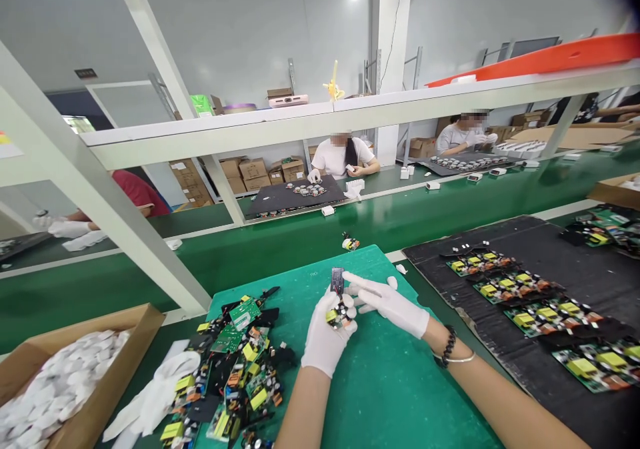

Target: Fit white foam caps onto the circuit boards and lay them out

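My left hand (327,339), in a white glove, holds a small circuit board (339,311) with yellow and dark parts over the green mat (400,382). A dark flat piece (337,279) stands up from the board's far end. Close against the right side of the board is my right hand (393,304), also gloved, its fingers stretched out toward the dark piece. To the left on the mat lies a heap of circuit boards (250,362) with yellow blocks and black pieces. A small white piece (393,282) lies beyond my right hand.
A carton (107,372) of white pieces and white gloves (155,392) are at left. Black sheets (440,269) at right carry rows of boards. Behind runs a green conveyor (280,235) with a loose board (351,241), under a white shelf frame (260,125). Several people sit beyond.
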The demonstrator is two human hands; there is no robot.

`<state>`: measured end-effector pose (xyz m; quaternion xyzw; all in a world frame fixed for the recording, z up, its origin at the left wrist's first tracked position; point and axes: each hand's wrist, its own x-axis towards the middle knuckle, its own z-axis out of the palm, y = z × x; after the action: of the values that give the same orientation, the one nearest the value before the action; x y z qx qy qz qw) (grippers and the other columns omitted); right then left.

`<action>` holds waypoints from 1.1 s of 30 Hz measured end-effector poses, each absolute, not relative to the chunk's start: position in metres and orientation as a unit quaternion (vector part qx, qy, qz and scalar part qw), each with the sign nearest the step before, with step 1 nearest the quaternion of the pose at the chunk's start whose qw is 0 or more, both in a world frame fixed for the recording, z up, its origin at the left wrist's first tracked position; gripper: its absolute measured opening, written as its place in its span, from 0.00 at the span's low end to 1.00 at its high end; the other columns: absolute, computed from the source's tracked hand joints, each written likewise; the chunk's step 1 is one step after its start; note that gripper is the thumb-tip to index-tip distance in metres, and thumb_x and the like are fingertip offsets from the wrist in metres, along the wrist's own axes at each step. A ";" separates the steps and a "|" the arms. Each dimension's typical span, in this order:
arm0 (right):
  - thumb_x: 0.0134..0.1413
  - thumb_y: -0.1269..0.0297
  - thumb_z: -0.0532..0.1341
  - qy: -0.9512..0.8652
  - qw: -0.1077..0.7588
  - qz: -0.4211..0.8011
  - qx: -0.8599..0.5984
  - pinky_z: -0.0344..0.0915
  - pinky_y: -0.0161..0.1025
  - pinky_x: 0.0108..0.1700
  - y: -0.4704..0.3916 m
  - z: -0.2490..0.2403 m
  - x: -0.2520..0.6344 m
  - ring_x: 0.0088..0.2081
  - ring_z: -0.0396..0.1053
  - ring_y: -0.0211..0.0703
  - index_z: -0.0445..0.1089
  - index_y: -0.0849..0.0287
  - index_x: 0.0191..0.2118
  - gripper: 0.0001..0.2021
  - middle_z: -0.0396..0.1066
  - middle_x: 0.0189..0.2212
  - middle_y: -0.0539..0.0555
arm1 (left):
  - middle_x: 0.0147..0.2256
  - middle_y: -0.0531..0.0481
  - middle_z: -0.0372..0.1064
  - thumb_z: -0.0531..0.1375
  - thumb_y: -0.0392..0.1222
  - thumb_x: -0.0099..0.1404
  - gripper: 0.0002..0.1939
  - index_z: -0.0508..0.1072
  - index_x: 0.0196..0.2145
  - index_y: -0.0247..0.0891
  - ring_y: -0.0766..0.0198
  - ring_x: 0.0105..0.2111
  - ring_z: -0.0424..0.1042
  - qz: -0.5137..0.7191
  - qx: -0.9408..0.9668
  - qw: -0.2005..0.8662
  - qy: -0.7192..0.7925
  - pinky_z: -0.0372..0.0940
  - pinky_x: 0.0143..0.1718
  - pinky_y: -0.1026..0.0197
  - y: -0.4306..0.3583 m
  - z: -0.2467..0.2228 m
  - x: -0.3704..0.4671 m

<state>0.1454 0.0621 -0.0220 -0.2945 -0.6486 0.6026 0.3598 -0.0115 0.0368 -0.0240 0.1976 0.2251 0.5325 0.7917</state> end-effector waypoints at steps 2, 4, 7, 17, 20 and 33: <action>0.54 0.48 0.50 -0.653 0.362 0.597 -0.292 0.58 0.50 0.49 0.059 -0.019 0.144 0.51 0.60 0.51 0.48 0.50 0.59 0.28 0.60 0.53 0.55 | 0.24 0.55 0.61 0.57 0.42 0.56 0.07 0.64 0.29 0.36 0.74 0.21 0.59 0.535 0.204 0.784 0.239 0.49 0.16 0.71 0.036 -0.025 -0.010; 0.54 0.49 0.51 -0.654 0.371 0.589 -0.296 0.57 0.51 0.50 0.057 -0.016 0.144 0.54 0.56 0.52 0.49 0.50 0.58 0.27 0.57 0.55 0.53 | 0.24 0.54 0.61 0.57 0.45 0.56 0.09 0.65 0.29 0.35 0.74 0.20 0.59 0.520 0.213 0.787 0.256 0.49 0.16 0.72 0.035 -0.023 -0.009; 0.53 0.49 0.52 -0.651 0.388 0.578 -0.301 0.55 0.52 0.53 0.055 -0.013 0.143 0.56 0.51 0.54 0.52 0.53 0.57 0.27 0.52 0.57 0.52 | 0.25 0.53 0.63 0.57 0.48 0.55 0.13 0.66 0.31 0.34 0.73 0.21 0.61 0.501 0.240 0.783 0.279 0.51 0.17 0.71 0.033 -0.018 -0.007; 0.53 0.50 0.51 -0.665 0.389 0.569 -0.287 0.52 0.51 0.55 0.054 -0.012 0.143 0.54 0.55 0.51 0.53 0.54 0.57 0.26 0.59 0.54 0.53 | 0.25 0.54 0.61 0.58 0.47 0.55 0.14 0.64 0.37 0.38 0.73 0.20 0.60 0.493 0.325 0.745 0.309 0.50 0.17 0.71 0.031 -0.012 -0.002; 0.53 0.49 0.51 -0.670 0.384 0.559 -0.302 0.54 0.50 0.53 0.055 -0.012 0.143 0.51 0.59 0.50 0.54 0.55 0.56 0.27 0.61 0.52 0.54 | 0.23 0.55 0.60 0.60 0.46 0.53 0.14 0.65 0.35 0.38 0.74 0.19 0.59 0.491 0.333 0.738 0.323 0.48 0.15 0.71 0.031 -0.014 0.000; 0.52 0.51 0.53 -0.671 0.338 0.573 -0.327 0.57 0.48 0.49 0.052 -0.006 0.144 0.46 0.61 0.50 0.55 0.52 0.56 0.26 0.60 0.52 0.54 | 0.25 0.47 0.66 0.54 0.50 0.57 0.17 0.67 0.36 0.33 0.64 0.23 0.65 0.482 0.323 0.755 0.306 0.57 0.19 0.64 0.032 -0.012 0.004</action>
<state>0.1440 0.0518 -0.0061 -0.3272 -0.6712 0.5730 0.3377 0.0044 0.0321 -0.0119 0.3234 0.3059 0.4818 0.7548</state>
